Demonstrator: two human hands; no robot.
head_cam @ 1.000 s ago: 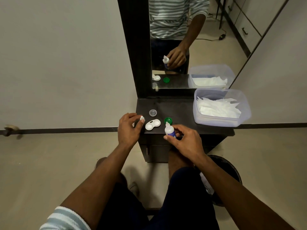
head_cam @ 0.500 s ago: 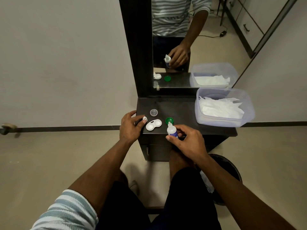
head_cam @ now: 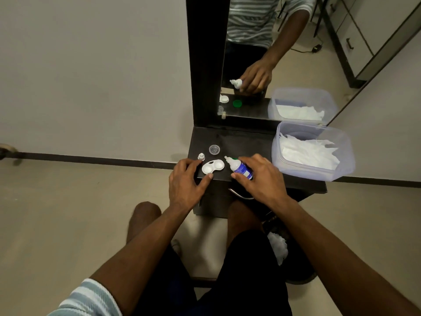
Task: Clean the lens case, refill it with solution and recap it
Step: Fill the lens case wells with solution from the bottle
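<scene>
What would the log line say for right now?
step: refill | right hand: tilting bottle toward case | left hand: steadying case | caps: off

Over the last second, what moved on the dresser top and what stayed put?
The left hand has set the small white cap down and let go. The right hand has tipped the solution bottle, nozzle toward the lens case. Case, clear lid and tissue tub stayed put.

An open white lens case (head_cam: 213,167) lies flat on the desk (head_cam: 246,142); the solution bottle (head_cam: 240,167) tilts, nozzle toward it.
</scene>
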